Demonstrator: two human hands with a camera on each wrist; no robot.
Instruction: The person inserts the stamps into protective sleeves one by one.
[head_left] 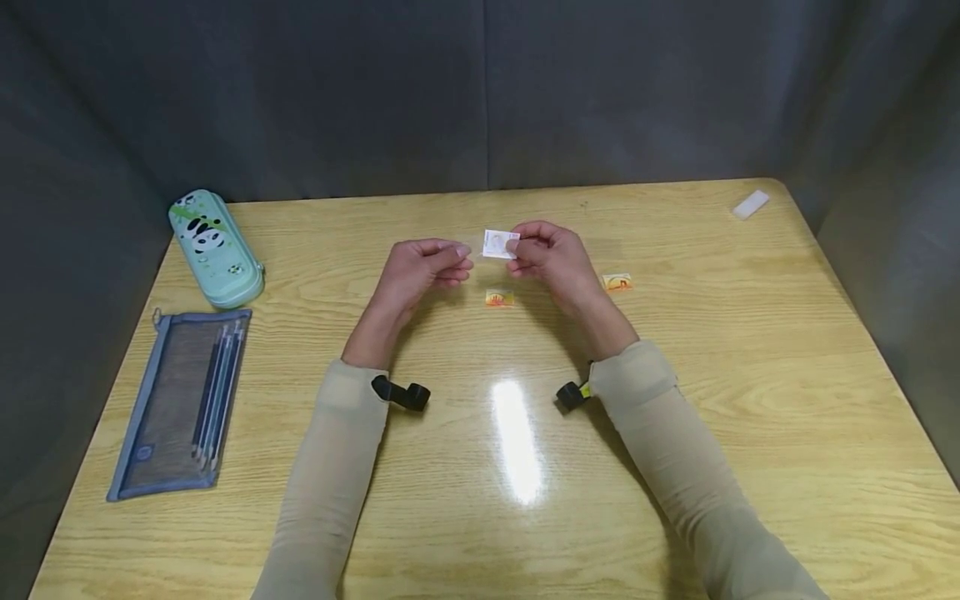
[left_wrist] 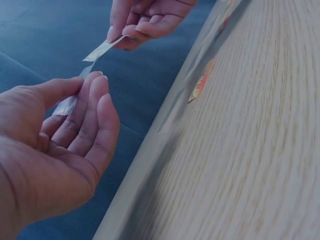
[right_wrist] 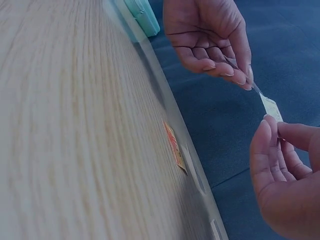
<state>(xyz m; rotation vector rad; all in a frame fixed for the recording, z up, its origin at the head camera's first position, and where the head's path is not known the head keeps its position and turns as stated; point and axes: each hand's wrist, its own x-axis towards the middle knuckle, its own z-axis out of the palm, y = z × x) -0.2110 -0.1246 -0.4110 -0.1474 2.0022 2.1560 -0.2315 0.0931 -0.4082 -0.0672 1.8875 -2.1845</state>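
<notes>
My right hand [head_left: 553,260] pinches a small white stamp-like card [head_left: 497,243] with faint print, thumb against fingers. Opposite it, my left hand [head_left: 422,271] pinches a clear plastic sleeve [left_wrist: 67,104] between thumb and fingers. The sleeve's far end meets the near edge of the card [right_wrist: 271,108] in both wrist views; whether the card's edge is inside it, I cannot tell. Both hands are raised above the table. Below them on the wood lies a small orange-and-yellow stamp-like card [head_left: 500,298]. A similar orange card [head_left: 617,282] lies right of my right hand.
A mint pencil case [head_left: 217,250] with panda pictures stands at the back left. In front of it lies a blue-edged mesh pouch [head_left: 168,400] with several pencils inside. A white eraser-like block [head_left: 751,204] sits near the back right corner. Dark curtains [head_left: 480,92] surround the table.
</notes>
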